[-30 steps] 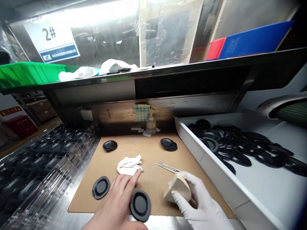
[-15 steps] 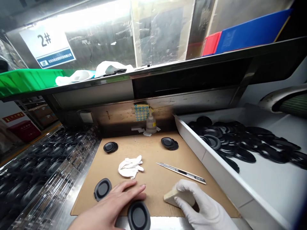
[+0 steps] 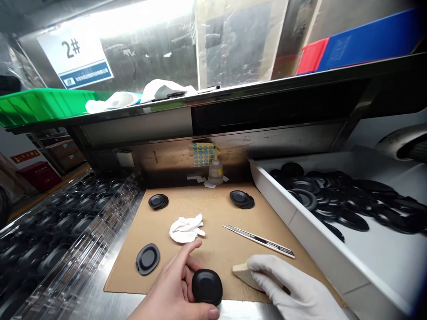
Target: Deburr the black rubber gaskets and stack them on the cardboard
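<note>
Black plastic shone on the smooth-faced part [image 3: 207, 287] at six o'clock on the cardboard sheet [image 3: 203, 204], its edge held between the thumb and fingers of the bare left hand [image 3: 173, 282]. Toward four o'clock the gloved right hand [image 3: 293, 284] pinched a pale block [image 3: 243, 272], apart from the part; whether the block rested on the cardboard I could not tell. The step in hand looked like handling one piece singly; the next move, I judged, called for a secure hold on its rim. Open cardboard ran toward twelve between the crumpled cloth [image 3: 187, 230] at ten and the slanting knife [image 3: 260, 241] at three, which crowded the right hand's far side. A bin wall [image 3: 293, 218] closed off three o'clock, and a loose lid [image 3: 148, 259] lay at eight.
</note>
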{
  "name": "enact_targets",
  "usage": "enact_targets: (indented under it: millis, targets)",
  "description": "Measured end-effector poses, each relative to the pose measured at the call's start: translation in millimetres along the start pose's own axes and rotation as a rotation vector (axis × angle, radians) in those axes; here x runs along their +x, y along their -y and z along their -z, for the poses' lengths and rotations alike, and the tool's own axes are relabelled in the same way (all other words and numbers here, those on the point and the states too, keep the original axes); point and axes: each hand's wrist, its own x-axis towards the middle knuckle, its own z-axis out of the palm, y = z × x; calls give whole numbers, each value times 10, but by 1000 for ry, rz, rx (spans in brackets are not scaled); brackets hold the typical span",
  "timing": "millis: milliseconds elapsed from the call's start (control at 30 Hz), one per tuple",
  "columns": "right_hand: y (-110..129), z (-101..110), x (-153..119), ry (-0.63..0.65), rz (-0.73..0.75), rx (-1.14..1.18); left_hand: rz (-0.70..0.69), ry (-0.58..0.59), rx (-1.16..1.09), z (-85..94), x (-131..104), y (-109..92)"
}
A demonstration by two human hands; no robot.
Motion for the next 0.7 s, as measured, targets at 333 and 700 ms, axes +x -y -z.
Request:
enact_targets:
  millis: [333, 700]
  targets:
    - [683, -288, 477, 326, 119, -11, 17, 6, -8, -33, 43, -81]
    - [607, -472, 386, 370, 105, 149, -118, 28, 78, 51, 148, 345]
